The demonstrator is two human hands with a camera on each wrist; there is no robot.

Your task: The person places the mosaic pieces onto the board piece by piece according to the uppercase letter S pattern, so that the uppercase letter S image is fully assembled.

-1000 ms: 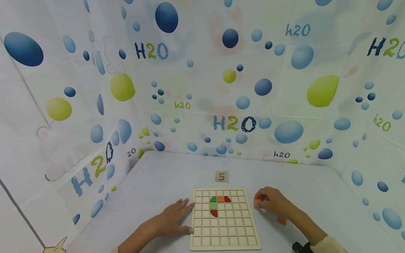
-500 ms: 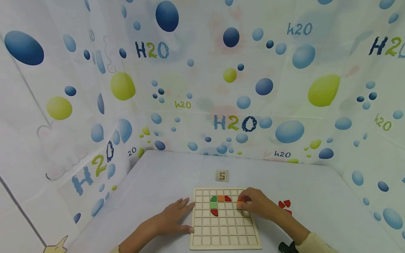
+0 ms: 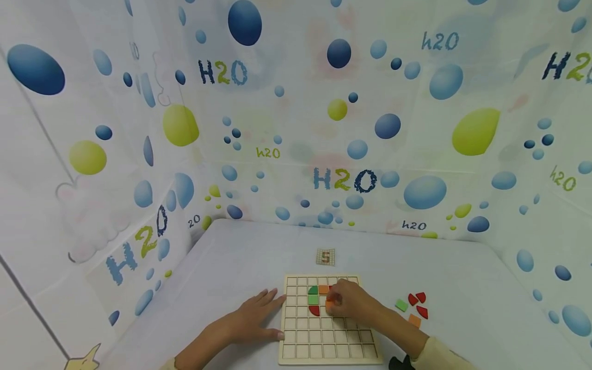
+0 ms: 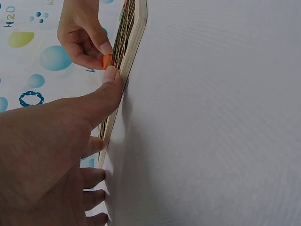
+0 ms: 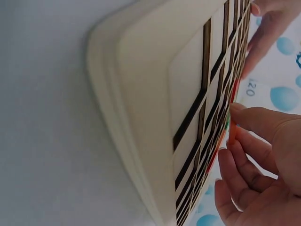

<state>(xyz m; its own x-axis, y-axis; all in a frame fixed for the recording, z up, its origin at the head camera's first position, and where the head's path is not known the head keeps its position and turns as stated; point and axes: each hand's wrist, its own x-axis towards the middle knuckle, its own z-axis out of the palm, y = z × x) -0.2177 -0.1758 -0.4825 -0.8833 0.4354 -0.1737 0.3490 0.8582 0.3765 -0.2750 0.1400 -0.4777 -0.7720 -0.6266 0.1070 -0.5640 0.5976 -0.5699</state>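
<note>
A wooden grid board point(image 3: 330, 352) lies flat on the white table. My left hand point(image 3: 250, 319) has its fingers spread, with thumb and fingertips at the board's left edge. Over the upper middle of the board, my right hand point(image 3: 356, 302) pinches an orange square tile point(image 5: 233, 129) between thumb and fingers, close over the cells. Set in the grid are a dark green quarter-round tile point(image 3: 313, 290), a light green square tile point(image 3: 313, 299), a red quarter-round tile point(image 3: 314, 310) and another orange square point(image 3: 323, 290). A second red piece beside that orange square is mostly hidden by my right fingers.
Right of the board lie loose tiles: a light green square point(image 3: 401, 305), several red quarter-rounds point(image 3: 422, 312) and an orange square point(image 3: 414, 321). A small pattern card point(image 3: 326, 257) sits behind the board. Bubble-printed cloth point(image 3: 296, 128) hangs around the table.
The right hand has carried the orange tile leftward from beside the board to over its upper middle. Loose tiles at the right have come into view. The left hand stays at the board's edge.
</note>
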